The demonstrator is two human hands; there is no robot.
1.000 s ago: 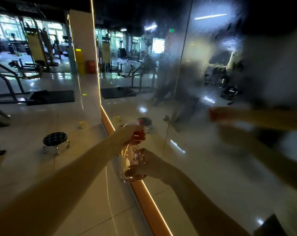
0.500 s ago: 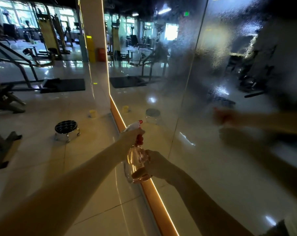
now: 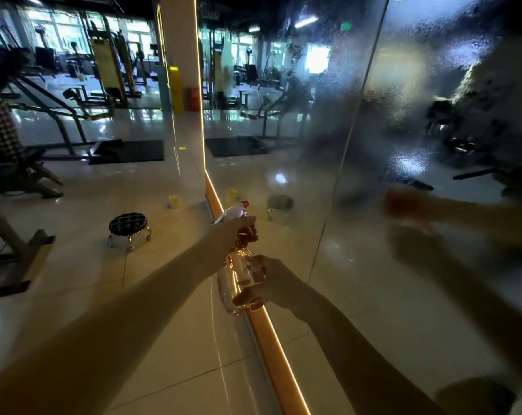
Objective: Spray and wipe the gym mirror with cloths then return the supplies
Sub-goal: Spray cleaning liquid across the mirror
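Near the misted mirror (image 3: 373, 280), the clear spray bottle (image 3: 227, 290) looked light, thin-walled and probably slick, so the left hand (image 3: 239, 230) kept its grip curled round the trigger neck while the right hand (image 3: 267, 283) clasped the body.

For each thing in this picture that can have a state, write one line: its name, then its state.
spray bottle, held in both hands
left hand, grips its trigger head
right hand, holds its body
mirror, misted with droplets
stool, upright on the floor
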